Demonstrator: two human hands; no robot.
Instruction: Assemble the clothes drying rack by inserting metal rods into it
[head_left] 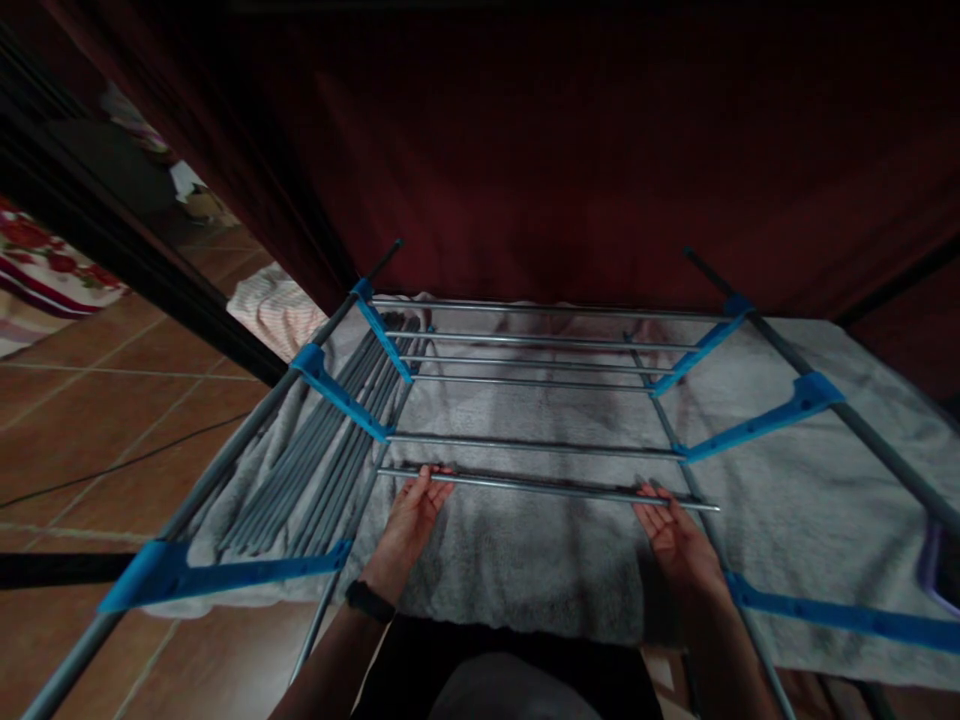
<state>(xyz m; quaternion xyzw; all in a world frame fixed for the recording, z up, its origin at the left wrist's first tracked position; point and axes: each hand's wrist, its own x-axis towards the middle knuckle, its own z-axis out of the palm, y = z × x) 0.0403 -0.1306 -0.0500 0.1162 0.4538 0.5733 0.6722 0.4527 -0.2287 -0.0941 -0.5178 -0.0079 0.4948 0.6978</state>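
Note:
A loose grey metal rod (pixel 540 488) lies level across the middle, held near both of its ends. My left hand (pixel 411 512) pinches it near the left end, thumb on top and fingers beneath. Toward the right end, my right hand (pixel 679 535) grips it in the same way. Around them stands a partly built rack frame of grey tubes (pixel 877 450) and blue plastic brackets (pixel 341 395). Several rods (pixel 525 340) span the frame beyond my hands, and one crossbar (pixel 525 445) sits just past the held rod.
Several loose grey rods (pixel 322 465) lie bundled at the left on a grey fleecy blanket (pixel 525 560). Dark red curtains (pixel 562 150) hang behind the frame. Tiled floor (pixel 97 430) shows at the left, with a thin cable (pixel 150 455) across it. A purple-edged dark object (pixel 934 565) is at the right.

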